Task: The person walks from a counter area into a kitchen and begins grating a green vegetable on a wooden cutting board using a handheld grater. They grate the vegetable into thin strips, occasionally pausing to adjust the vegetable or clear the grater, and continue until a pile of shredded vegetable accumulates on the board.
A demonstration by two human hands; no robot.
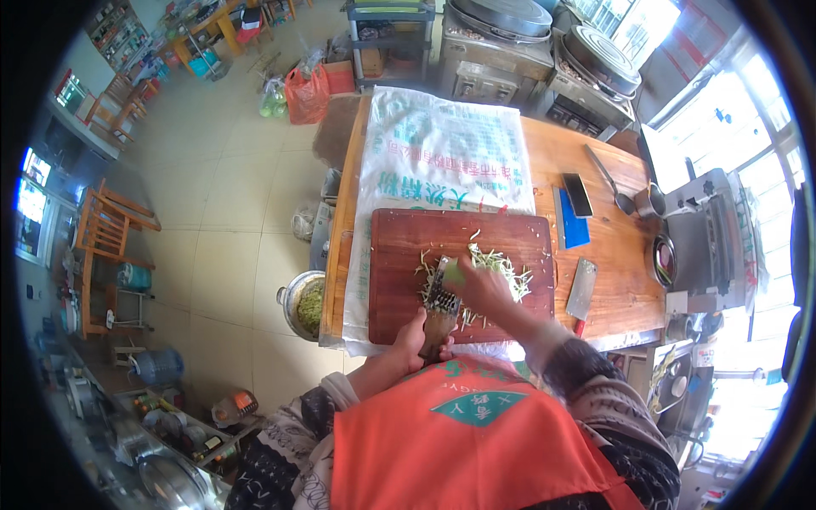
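Observation:
My left hand [412, 338] grips the wooden handle of a hand grater [442, 294], whose metal plate slants over the cutting board. In my right hand [488, 285] is a piece of pale green vegetable [453, 273], pressed to the upper part of the grater; its exact kind is hard to tell. Pale green shreds [500, 261] lie heaped on the dark red wooden cutting board [408, 233], mostly behind and right of my right hand. A few more shreds lie left of the grater and below my right hand.
Under the board lies a printed flour sack [446, 137] on the wooden table [621, 274]. To the right are a cleaver [581, 288], a phone [577, 195] on a blue item [574, 224], a ladle [611, 182] and a metal bowl [663, 260]. A pot [289, 305] of chopped greens stands left.

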